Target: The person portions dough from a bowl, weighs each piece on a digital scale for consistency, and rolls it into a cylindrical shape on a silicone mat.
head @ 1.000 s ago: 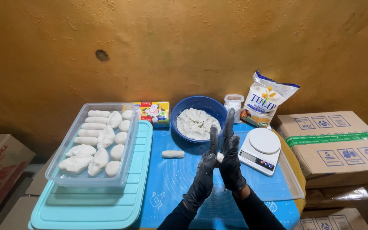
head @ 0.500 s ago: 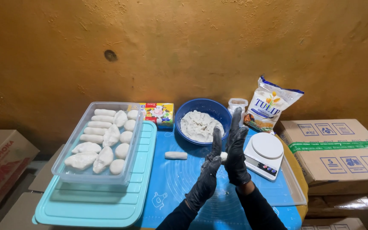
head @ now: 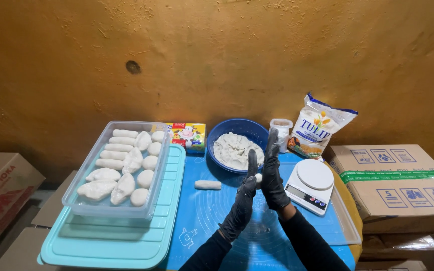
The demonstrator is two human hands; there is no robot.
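Note:
Both my hands wear black gloves and are pressed palm to palm, fingers pointing up, over a blue mat (head: 212, 211). A small white piece of dough (head: 258, 178) shows between my left hand (head: 242, 200) and my right hand (head: 272, 175). A rolled white dough log (head: 208, 184) lies on the mat to the left of my hands. Behind them stands a blue bowl (head: 227, 131) holding white dough (head: 234, 149).
A clear tray (head: 89, 185) with several shaped white dough pieces rests on a teal lid (head: 126, 236) at left. A white kitchen scale (head: 311, 184) stands right of my hands. A flour bag (head: 317, 131), a small plastic bag, a colourful box (head: 187, 136) and cardboard boxes (head: 393, 185) surround the mat.
My pressed hands have shifted slightly, sliding against each other around the dough piece. The view has moved a little. Everything on the mat stays where it was.

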